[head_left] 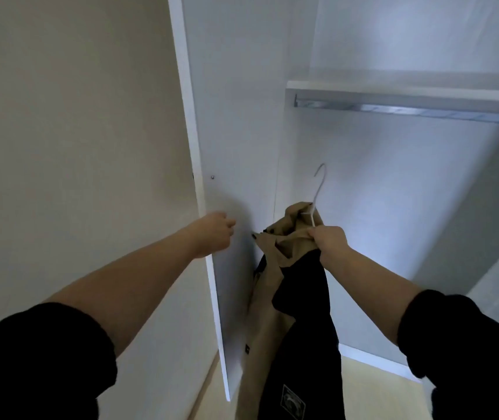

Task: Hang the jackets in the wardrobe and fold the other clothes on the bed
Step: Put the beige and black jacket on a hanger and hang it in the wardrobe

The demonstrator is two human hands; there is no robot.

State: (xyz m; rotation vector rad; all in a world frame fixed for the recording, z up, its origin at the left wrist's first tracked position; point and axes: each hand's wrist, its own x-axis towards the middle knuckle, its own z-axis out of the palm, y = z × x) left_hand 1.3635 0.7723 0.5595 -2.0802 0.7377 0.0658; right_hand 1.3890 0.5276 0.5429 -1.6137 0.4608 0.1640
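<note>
A tan and black jacket (287,313) hangs from a thin white hanger (317,189) in front of the open wardrobe. My right hand (330,242) grips the jacket's collar and the hanger's neck, with the hook pointing up below the metal rail (408,110). My left hand (213,234) is at the edge of the white wardrobe door (236,147), its fingers curled round that edge. The jacket's lower part runs out of the frame at the bottom.
A white shelf (408,86) sits just above the rail. The wardrobe interior (393,207) behind the jacket is bare white. A beige wall (75,131) stands to the left of the door, and pale flooring (372,389) shows below.
</note>
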